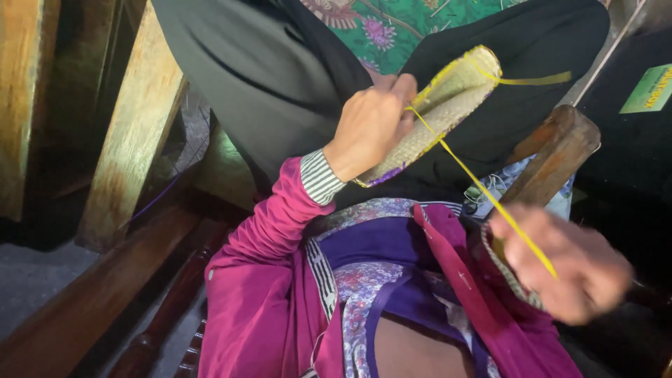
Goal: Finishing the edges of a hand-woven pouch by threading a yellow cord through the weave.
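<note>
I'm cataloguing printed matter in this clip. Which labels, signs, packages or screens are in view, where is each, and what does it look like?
Label: one only, at the right edge on a dark surface, beyond the wooden post; a tilted rectangle, light green with yellowish print, cut off by the picture's edge.
No packages, signs or screens show.
</note>
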